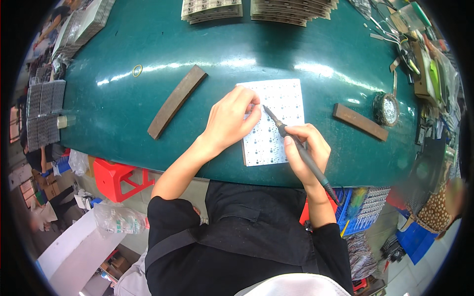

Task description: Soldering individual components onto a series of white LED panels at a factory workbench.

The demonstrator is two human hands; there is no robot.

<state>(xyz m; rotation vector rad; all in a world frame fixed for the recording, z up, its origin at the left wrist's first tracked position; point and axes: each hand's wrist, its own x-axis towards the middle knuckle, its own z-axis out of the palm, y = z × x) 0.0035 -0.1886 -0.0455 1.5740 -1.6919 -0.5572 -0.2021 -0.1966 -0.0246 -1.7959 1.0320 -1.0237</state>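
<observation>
A white circuit board panel with rows of small dark dots lies on the green table in front of me. My right hand grips a soldering iron like a pen, its tip slanting up and left onto the panel. Over the panel's left part is my left hand, with thumb and forefinger pinched together close to the iron's tip. Whatever sits in that pinch is too small to make out. The hand covers the panel's left edge.
Two dark bars, one on the left and one on the right, lie on the table. Beside the right bar stands a round container. Stacked boards line the far edge; cables and boxes crowd the right end.
</observation>
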